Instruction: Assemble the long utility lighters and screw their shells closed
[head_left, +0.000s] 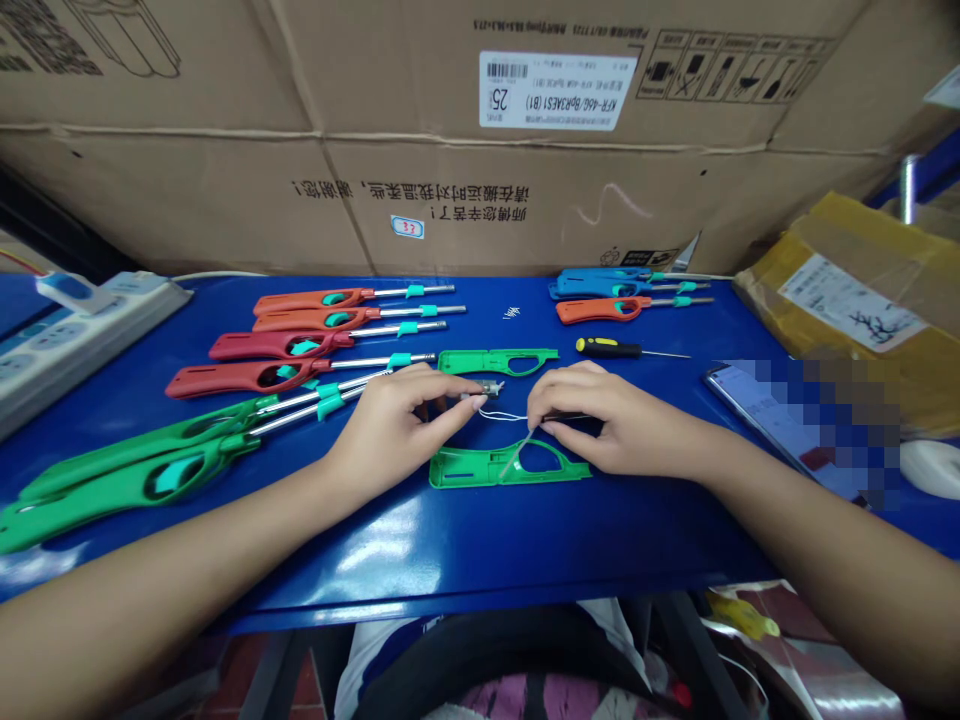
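My left hand pinches a small metallic piece between thumb and fingertips. A thin white wire runs from near that piece toward my right hand. My right fingers are closed on a thin grey strip, whose lower end slants down over a green lighter shell half lying with its hollow side up. Whether the strip touches the shell, I cannot tell. Beyond my hands lies another green shell half. Part of a dark, slim thing under my right palm is hidden.
Several long-necked lighters, red, orange and green, lie at left. Blue and orange ones lie back right, near a screwdriver. A phone, yellow-taped parcel, power strip and cardboard surround the blue table.
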